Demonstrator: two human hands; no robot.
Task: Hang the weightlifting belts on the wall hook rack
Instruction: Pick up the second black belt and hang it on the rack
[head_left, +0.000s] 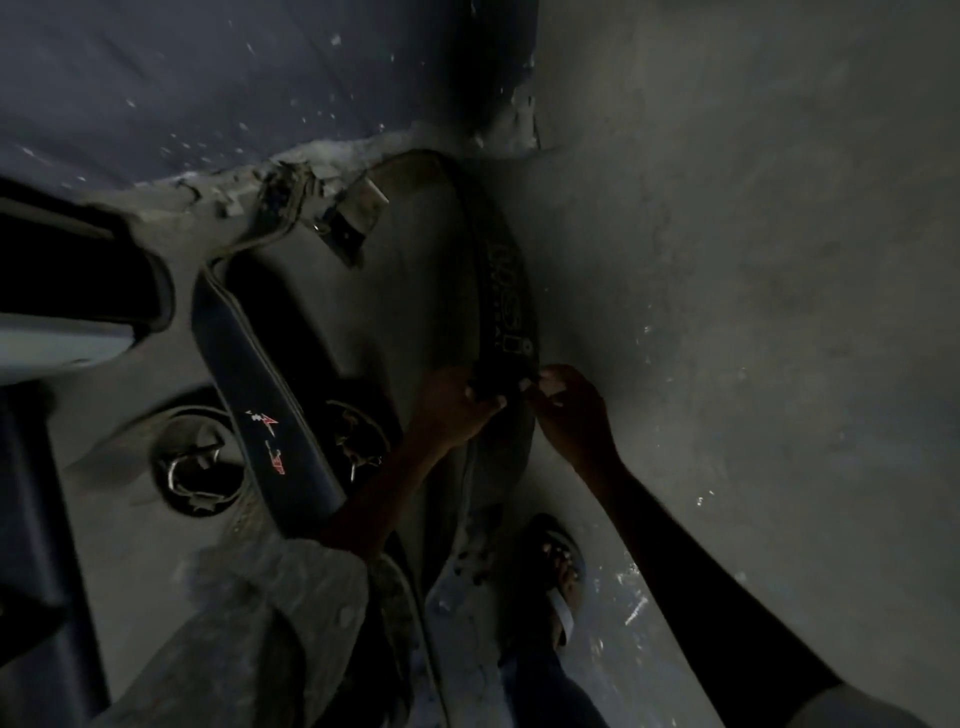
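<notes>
Dark belts: 2 on floor | left hand (457, 410), right hand (569, 410) both pinching lettered belt (501, 291)

Sandalled foot (558, 571) on concrete floor (753, 260); round weight plate (200, 462).

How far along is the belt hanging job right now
Nothing looks hung; no hook rack is in view. Both hands, left hand and right hand, grip the dark lettered weightlifting belt lying on the floor. The black belt with red logo lies untouched beside it.
</notes>
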